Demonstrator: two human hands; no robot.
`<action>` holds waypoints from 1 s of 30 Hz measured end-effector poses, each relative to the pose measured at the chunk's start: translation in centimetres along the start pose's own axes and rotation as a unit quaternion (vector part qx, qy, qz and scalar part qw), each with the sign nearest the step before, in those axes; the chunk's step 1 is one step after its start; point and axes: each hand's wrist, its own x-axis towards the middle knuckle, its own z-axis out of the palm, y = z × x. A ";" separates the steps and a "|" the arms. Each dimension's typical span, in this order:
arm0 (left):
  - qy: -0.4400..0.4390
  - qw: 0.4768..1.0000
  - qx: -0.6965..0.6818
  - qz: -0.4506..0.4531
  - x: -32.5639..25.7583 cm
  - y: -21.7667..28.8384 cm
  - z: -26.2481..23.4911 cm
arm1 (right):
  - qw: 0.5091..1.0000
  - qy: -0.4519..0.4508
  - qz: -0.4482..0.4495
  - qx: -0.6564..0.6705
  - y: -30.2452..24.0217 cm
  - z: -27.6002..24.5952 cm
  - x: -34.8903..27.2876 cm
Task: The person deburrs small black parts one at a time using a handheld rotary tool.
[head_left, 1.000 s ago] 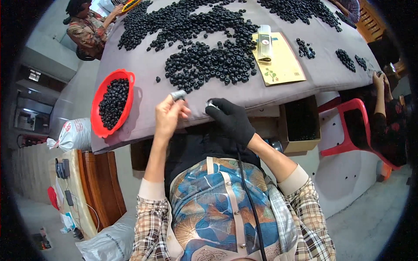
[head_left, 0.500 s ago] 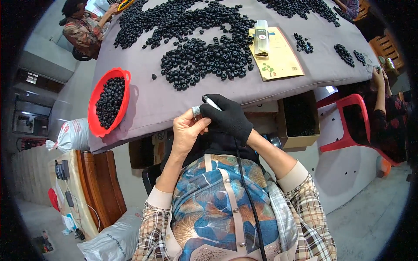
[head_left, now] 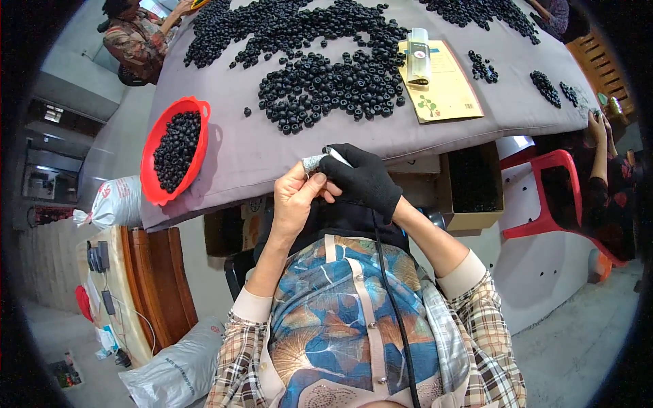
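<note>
Table edge [head_left: 231, 189]: black pieces [head_left: 330, 88] set back
Right hand [head_left: 367, 179]: tool [head_left: 340, 157] gripped
Left hand [head_left: 299, 196]: grip unclear
Change: hands brought together

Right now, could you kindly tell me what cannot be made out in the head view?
What, if anything, the ungloved left hand pinches: head view, hidden by its own fingers and the black-gloved right hand.
Full shape of the slim whitish object in that hand: head view, mostly covered by the glove.
Lower end of the thin black cable: head view, cut by the bottom edge.
Yellow object, upper left: head view, cut by the top edge.
</note>
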 end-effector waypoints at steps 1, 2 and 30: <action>0.000 1.000 0.004 0.002 0.0 0.0 -0.1 | 1.000 -0.003 0.008 0.021 -0.1 0.0 0.0; 0.000 1.000 0.003 0.001 0.0 -0.2 -0.2 | 1.000 -0.003 0.009 0.021 -0.2 0.0 -0.1; 0.022 0.985 -0.170 -0.028 -0.2 0.4 -0.9 | 0.986 -0.015 -0.141 -0.087 0.0 0.2 -0.8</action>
